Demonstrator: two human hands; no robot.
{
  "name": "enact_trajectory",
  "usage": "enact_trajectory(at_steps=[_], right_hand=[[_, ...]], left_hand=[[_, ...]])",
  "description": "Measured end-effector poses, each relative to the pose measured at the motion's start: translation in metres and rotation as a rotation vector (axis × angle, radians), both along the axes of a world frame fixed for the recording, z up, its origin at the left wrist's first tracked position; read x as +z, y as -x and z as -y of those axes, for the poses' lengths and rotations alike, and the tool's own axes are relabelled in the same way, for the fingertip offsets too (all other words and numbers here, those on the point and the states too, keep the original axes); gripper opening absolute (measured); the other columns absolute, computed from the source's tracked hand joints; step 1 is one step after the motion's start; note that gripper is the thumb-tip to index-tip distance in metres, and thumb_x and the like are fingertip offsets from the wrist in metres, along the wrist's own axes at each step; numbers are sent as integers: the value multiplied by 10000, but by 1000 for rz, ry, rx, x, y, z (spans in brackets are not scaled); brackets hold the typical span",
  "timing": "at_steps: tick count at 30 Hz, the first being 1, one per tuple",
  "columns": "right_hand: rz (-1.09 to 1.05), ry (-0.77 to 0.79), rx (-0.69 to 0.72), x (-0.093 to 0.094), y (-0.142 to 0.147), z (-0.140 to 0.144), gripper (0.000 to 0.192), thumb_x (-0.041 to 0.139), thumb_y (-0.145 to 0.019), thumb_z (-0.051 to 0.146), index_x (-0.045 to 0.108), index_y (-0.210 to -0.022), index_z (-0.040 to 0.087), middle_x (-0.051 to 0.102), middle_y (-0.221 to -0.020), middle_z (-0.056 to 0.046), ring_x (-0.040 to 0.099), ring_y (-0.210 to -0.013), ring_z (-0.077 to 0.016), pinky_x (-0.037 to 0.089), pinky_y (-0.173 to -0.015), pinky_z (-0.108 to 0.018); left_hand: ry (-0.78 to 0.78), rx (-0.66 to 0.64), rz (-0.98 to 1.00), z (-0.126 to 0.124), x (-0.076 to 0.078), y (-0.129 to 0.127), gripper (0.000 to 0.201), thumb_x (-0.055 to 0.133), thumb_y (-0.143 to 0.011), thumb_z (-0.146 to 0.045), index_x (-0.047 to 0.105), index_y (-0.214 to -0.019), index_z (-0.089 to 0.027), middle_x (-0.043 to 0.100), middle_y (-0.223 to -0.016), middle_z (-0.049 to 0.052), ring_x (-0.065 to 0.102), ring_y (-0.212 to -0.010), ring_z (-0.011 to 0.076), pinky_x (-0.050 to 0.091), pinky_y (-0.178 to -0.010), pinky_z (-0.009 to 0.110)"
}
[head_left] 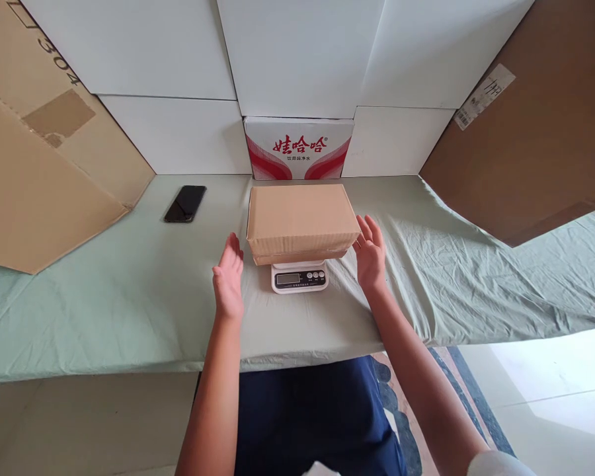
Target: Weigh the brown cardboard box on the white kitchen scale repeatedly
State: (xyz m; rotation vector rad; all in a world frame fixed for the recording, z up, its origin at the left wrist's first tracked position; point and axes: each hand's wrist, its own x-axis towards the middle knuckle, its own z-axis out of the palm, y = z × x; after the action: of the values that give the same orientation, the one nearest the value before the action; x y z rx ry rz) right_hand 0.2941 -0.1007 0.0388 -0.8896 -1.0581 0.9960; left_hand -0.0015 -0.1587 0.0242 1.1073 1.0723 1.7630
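A closed brown cardboard box (300,215) rests on a white digital kitchen scale (300,288), covering the scale's platform. Only the scale's front edge, with its small display and several buttons, shows below the box; no digits can be read. To the left of the box, my left hand (229,277) is held with fingers stretched out and a gap between it and the cardboard. At the box's right front corner is my right hand (371,254), fingers extended; whether its fingertips touch the box I cannot tell.
A black smartphone (185,203) lies at the left on the pale green tablecloth (143,297). Behind stand white panels (297,53) and a white carton with red lettering (299,149). Large brown cardboard sheets flank the table, one left (44,178) and one right (530,132).
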Motion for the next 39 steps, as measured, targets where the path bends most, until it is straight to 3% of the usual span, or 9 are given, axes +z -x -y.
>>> enact_trajectory(at_steps=[9,28,39], right_hand=[[98,-27,27,-9,-3,-3,637,605,-868,564,476,-1459,364,478,-1640,-47,454,-1534,-328,407,-1231,-627],[60,28,37,-13,2,-6,659,688,-804,575,544,-1414,371,559,-1583,-17,442,-1539,-326,354,-1274,-622],[132,-99,126,3,13,11,589,605,-895,539,528,-1455,373,609,-1514,-23,509,-1461,-323,429,-1226,-558]], left_hand=[[3,-11,4,1,1,-1,840,320,-903,-852,548,-1522,-332,380,-1699,59,305,-1595,296,268,-1301,451],[4,-39,12,1,1,-3,864,368,-882,-862,540,-1530,-318,375,-1700,65,298,-1599,302,259,-1302,453],[10,-96,-58,4,2,-8,943,366,-849,-900,510,-1554,-289,403,-1681,86,324,-1588,320,257,-1299,479]])
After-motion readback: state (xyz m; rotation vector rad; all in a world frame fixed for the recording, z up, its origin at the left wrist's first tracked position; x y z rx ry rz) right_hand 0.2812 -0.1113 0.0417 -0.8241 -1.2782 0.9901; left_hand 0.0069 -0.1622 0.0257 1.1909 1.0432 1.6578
